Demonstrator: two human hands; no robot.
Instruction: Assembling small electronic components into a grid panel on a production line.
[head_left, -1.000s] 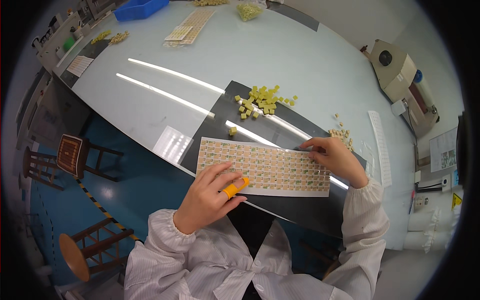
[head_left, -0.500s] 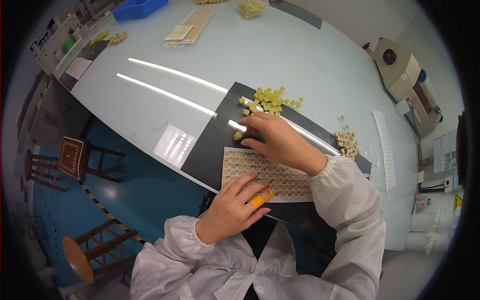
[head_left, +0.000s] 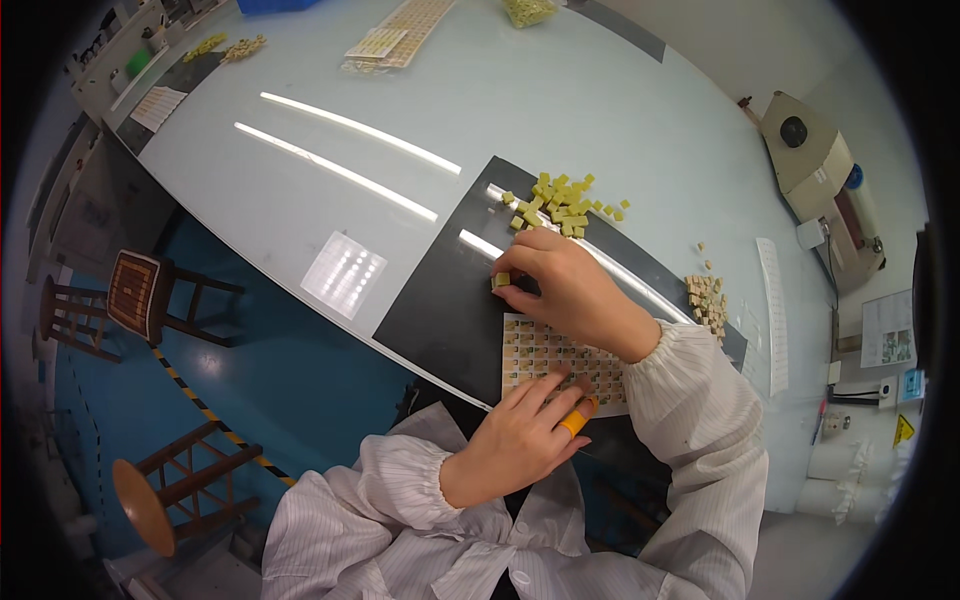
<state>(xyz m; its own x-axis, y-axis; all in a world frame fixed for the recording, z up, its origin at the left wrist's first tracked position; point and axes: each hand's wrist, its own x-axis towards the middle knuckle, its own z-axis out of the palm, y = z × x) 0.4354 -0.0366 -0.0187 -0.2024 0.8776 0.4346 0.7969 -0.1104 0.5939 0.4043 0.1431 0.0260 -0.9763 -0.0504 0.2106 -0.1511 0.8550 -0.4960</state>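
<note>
My right hand (head_left: 570,285) pinches a small yellow-green cube (head_left: 501,281) between thumb and fingertips, just above or on the black mat (head_left: 430,290). A pile of similar cubes (head_left: 550,205) lies beyond its knuckles. Below it is a sheet of small printed stickers (head_left: 520,350) in rows, partly hidden by both hands. My left hand (head_left: 525,435) lies on the near part of this sheet with its fingers stretched out. An orange finger sleeve (head_left: 576,420) covers part of one of its fingers.
A heap of small light wooden-looking cubes (head_left: 707,302) sits right of my right forearm. A white strip sheet (head_left: 773,315) lies farther right. A clear sheet (head_left: 343,275) is near the table's left edge. More sticker sheets (head_left: 415,30) and a bag of cubes (head_left: 527,12) lie at the back.
My right hand has closed its thumb and fingers on the loose cube. The sticker sheet and my left hand have shifted right across the mat. The whole view has turned slightly.
</note>
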